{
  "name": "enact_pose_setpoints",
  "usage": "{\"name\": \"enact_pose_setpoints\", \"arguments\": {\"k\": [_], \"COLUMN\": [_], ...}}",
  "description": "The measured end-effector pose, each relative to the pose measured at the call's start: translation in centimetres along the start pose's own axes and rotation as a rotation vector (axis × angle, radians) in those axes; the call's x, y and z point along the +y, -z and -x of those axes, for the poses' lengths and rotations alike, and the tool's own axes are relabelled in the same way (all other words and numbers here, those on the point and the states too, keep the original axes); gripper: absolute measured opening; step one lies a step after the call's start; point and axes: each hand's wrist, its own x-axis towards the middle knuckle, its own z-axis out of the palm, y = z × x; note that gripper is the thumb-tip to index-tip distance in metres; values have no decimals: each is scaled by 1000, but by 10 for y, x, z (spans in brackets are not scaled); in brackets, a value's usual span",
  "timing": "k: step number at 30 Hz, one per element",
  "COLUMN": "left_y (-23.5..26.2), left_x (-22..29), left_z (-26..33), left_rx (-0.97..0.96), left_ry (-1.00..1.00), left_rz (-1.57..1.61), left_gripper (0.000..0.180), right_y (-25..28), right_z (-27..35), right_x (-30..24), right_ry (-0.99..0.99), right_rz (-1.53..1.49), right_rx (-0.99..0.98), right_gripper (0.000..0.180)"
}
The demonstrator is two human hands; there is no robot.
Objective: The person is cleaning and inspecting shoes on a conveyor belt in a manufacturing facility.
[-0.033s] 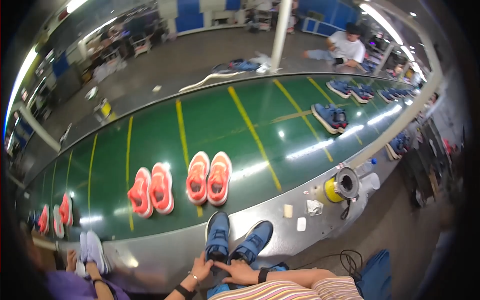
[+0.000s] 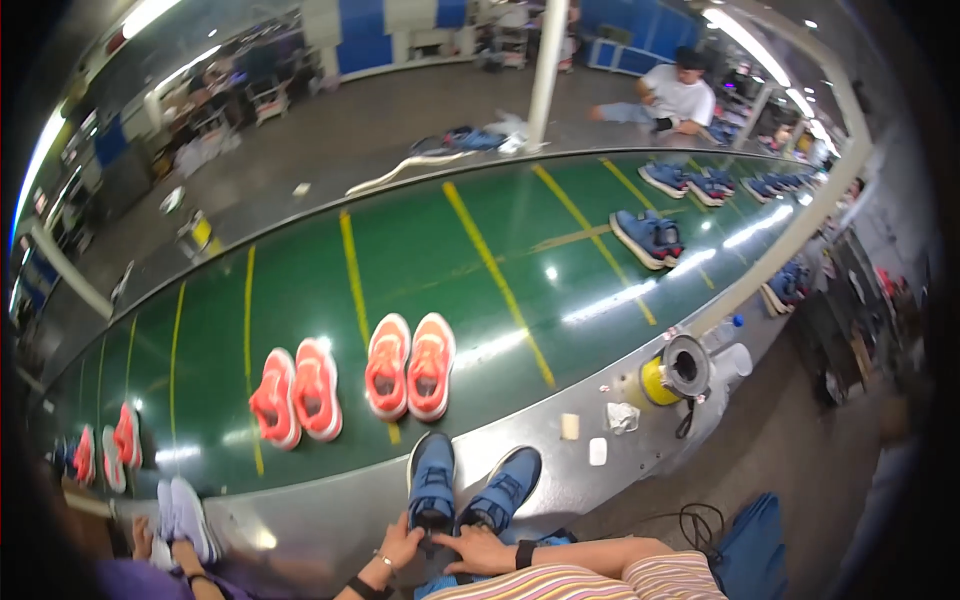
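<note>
Both hands are resting on a pair of blue shoes standing on the steel edge (image 2: pixel 330 520) beside the green conveyor belt (image 2: pixel 420 250). Left hand (image 2: pixel 398 545) is lying, fingers loosely curled, against the heel of the left blue shoe (image 2: pixel 432 482). Right hand (image 2: pixel 478 550) is lying flat over the heel of the right blue shoe (image 2: pixel 508 485); a firm grip cannot be confirmed. Two orange shoe pairs (image 2: pixel 410 365) (image 2: pixel 296 395) are sitting on the belt just beyond. A yellow tape roll (image 2: pixel 655 382) is sitting to the right.
</note>
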Motion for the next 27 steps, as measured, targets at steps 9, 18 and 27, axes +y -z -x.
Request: {"name": "enact_pose_setpoints", "arguments": {"k": [9,18,27], "left_y": [100,93,90], "left_x": [125,159,165], "left_z": [-25,-131,-174], "left_rx": [138,286,203], "left_ry": [-431,-396,-428], "left_rz": [-117,-879,-1012], "left_gripper": [47,62,50], "right_y": [270,435,465], "right_z": [39,-97,-210], "right_x": [24,200,360], "right_ry": [-63,-190,-662], "right_rz": [-294,714,584], "right_rx": [12,199,375], "right_gripper": [72,46,63]}}
